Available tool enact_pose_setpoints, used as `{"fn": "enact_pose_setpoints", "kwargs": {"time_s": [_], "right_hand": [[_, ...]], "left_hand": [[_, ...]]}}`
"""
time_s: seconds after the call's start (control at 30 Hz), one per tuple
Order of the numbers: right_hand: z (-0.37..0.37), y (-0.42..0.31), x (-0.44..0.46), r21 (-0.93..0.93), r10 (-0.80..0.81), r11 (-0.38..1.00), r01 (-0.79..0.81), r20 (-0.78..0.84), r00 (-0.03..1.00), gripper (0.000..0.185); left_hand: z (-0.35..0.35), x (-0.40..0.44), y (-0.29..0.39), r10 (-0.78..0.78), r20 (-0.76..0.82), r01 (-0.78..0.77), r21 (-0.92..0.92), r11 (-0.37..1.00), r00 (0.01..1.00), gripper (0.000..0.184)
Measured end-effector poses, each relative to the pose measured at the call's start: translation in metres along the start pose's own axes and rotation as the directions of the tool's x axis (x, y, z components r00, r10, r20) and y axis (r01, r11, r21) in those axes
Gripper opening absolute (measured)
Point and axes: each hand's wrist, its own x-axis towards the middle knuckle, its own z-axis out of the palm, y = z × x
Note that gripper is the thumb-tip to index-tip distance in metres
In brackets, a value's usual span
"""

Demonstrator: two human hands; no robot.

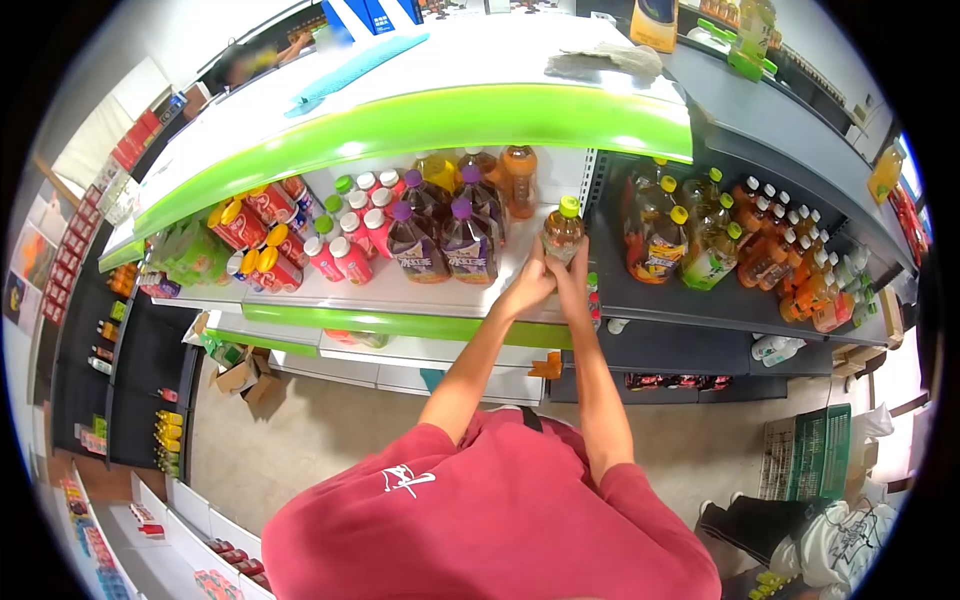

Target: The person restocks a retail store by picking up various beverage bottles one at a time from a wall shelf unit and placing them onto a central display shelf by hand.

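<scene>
A drink bottle (pixel 563 232) with a yellow-green cap and brownish contents stands upright at the right end of the white shelf. My left hand (pixel 532 284) is closed around its lower left side, and my right hand (pixel 573 283) grips it from the right. The fingers partly cover its lower part. Left of my hands are large dark bottles with purple caps (pixel 469 245). Behind them, an orange-brown bottle (pixel 519 183) stands against the back panel.
Pink bottles (pixel 350 260) and red-and-yellow bottles (pixel 277 268) fill the shelf's left part. A dark shelf (pixel 640 300) on the right holds several tea and juice bottles. A green label strip (pixel 420 120) edges the upper shelf. A green crate (pixel 825 450) and another person (pixel 835 540) are at the lower right.
</scene>
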Motion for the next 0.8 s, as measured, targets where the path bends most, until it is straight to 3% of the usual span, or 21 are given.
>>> {"fn": "enact_pose_setpoints", "kwargs": {"time_s": [0.1, 0.2, 0.23, 0.33, 0.43, 0.5, 0.57, 0.63, 0.7, 0.8], "right_hand": [[-0.015, 0.022, 0.027, -0.087, -0.031, 0.995, 0.039, 0.088, 0.996, 0.057], [-0.023, 0.035, 0.052, -0.162, -0.007, 0.986, 0.03, 0.136, 0.991, 0.059], [-0.025, 0.041, 0.062, -0.265, -0.072, 0.958, 0.107, 0.141, 0.987, 0.06], [-0.028, 0.046, 0.086, -0.3, 0.055, 0.954, -0.019, 0.113, 0.992, 0.067], [-0.027, 0.054, 0.105, -0.345, 0.074, 0.937, -0.048, 0.064, 0.995, 0.063], [-0.024, 0.055, 0.116, -0.348, 0.075, 0.936, -0.048, 0.064, 0.995, 0.058], [-0.023, 0.053, 0.125, -0.383, 0.074, 0.923, -0.036, 0.084, 0.994, 0.052], [-0.024, 0.055, 0.133, -0.433, 0.083, 0.9, -0.047, 0.066, 0.994, 0.051], [-0.024, 0.058, 0.14, -0.473, 0.109, 0.878, -0.075, 0.046, 0.993, 0.051], [-0.023, 0.062, 0.148, -0.525, 0.142, 0.843, -0.113, 0.016, 0.99, 0.051]], "left_hand": [[-0.006, 0.023, -0.013, -0.124, 0.041, 0.125, -0.036, 0.991, 0.991, 0.081], [-0.007, 0.045, -0.03, 0.124, -0.074, -0.109, 0.185, 0.977, 0.989, 0.084], [-0.007, 0.058, -0.056, 0.167, -0.126, -0.134, 0.236, 0.962, 0.978, 0.081], [-0.004, 0.077, -0.058, 0.257, -0.222, -0.153, 0.398, 0.904, 0.941, 0.071], [0.001, 0.078, -0.039, 0.04, -0.348, 0.101, 0.378, 0.92, 0.937, 0.048], [0.003, 0.081, -0.026, -0.068, -0.389, 0.259, 0.464, 0.847, 0.919, 0.034], [0.002, 0.082, -0.016, -0.086, -0.365, 0.306, 0.604, 0.735, 0.927, 0.031], [-0.002, 0.088, -0.014, -0.032, -0.261, 0.229, 0.777, 0.586, 0.965, 0.036], [-0.001, 0.097, -0.015, -0.041, -0.311, 0.282, 0.789, 0.546, 0.95, 0.021], [0.0, 0.111, -0.019, -0.134, -0.35, 0.373, 0.825, 0.424, 0.927, 0.017]]}}
